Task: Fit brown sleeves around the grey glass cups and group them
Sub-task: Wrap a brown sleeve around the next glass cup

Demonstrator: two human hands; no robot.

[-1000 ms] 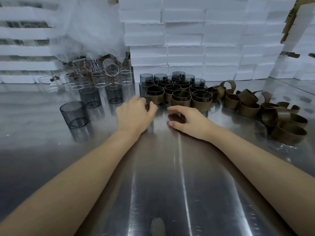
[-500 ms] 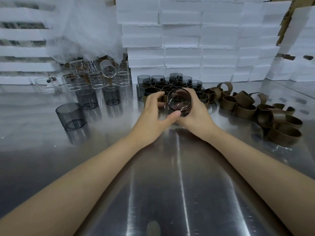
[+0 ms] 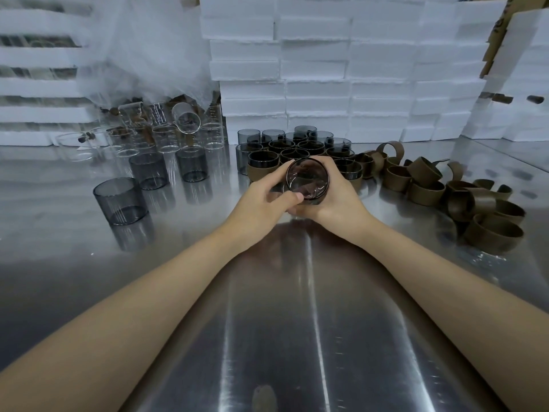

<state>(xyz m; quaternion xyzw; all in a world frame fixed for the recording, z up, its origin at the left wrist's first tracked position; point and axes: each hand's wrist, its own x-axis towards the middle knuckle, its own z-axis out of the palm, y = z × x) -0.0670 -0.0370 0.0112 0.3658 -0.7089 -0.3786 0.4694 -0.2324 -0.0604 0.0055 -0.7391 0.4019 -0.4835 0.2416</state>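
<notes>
In the head view, the left hand [image 3: 261,202] and the right hand [image 3: 340,200] meet over the far middle of the tabletop [image 3: 297,322]. Both grip one grey glass cup [image 3: 307,179], lifted off the surface and tipped so that its mouth faces the camera. The fingers [image 3: 273,177] of each hand curl round its wall, and the left thumb presses at the lower rim. Such a two-sided hold probably serves to seat or straighten a sleeve, though the hands hide whether a sleeve is on this cup.

Just behind the hands stands the group of sleeved cups [image 3: 264,171], packed rim to rim (a sensible way to keep finished pieces apart from the rest). There are at least a dozen, and a few at the back seem bare; overlap hides the exact number. To the left wait three bare grey cups [image 3: 120,200], upright and apart from one another, near the left hand's side.

On the right lies the pile of loose brown sleeves [image 3: 424,188], roughly fifteen, too tangled for more than an estimate. Farther back on the left is a cluster of clear glasses [image 3: 166,138], one lying on its side on top, too overlapped to count. Stacked white foam blocks [image 3: 356,69] wall the rear.
</notes>
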